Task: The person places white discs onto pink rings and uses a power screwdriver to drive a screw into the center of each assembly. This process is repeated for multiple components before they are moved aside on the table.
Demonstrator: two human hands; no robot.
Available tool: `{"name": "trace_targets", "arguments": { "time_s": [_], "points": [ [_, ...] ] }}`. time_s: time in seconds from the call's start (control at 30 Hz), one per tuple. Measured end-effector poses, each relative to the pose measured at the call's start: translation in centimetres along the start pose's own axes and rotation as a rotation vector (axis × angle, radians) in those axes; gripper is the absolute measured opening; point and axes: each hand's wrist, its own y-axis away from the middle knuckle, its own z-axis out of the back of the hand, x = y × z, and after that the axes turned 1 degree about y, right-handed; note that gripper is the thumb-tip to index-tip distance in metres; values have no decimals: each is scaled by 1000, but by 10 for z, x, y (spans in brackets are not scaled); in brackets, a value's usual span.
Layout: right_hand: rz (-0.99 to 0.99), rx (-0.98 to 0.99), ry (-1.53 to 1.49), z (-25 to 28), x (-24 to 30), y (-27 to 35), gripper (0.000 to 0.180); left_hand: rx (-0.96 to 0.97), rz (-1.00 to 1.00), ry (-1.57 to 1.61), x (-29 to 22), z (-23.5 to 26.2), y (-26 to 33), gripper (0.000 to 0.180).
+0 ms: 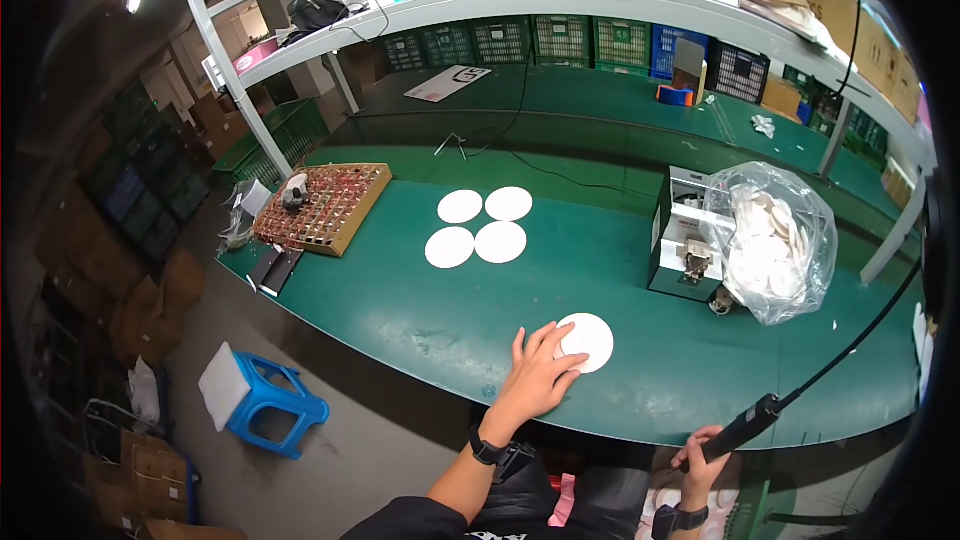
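Near the front edge of the green table lies a white round disc [592, 342]. My left hand [535, 378] rests at its left side, fingers spread, with the thumb and a fingertip on its surface. Farther back, several like discs [500, 242] lie flat in a close cluster. At the table's front edge on the right, my right hand [703, 452] is closed around a black corded handheld tool [742, 427]. Its cable runs up to the right, and its lower end is hidden by the hand.
On the left stands a shallow divided box [330, 208] with many small parts. Toward the right are a metal-fronted machine [685, 240] and a clear plastic bag [770, 245] of white discs. A shelf [470, 2] spans the back. A blue stool [275, 405] stands on the floor.
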Motion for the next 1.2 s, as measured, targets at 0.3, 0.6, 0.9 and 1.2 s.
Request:
{"name": "trace_targets", "arguments": {
  "time_s": [0.3,0.6,0.9,1.2],
  "points": [
    [-57,-194,100,-22,2,-2,18,76,-20,6,1,2,-7,27],
    [-49,-231,108,-26,2,-4,19,97,13,-2,-8,5,-13,30],
    [-43,-242,101,-27,9,1,18,97,15,-5,-10,1,-18,33],
    [-101,-195,73,-31,11,-4,19,87,29,-2,0,-3,-13,36]
  ]
}}
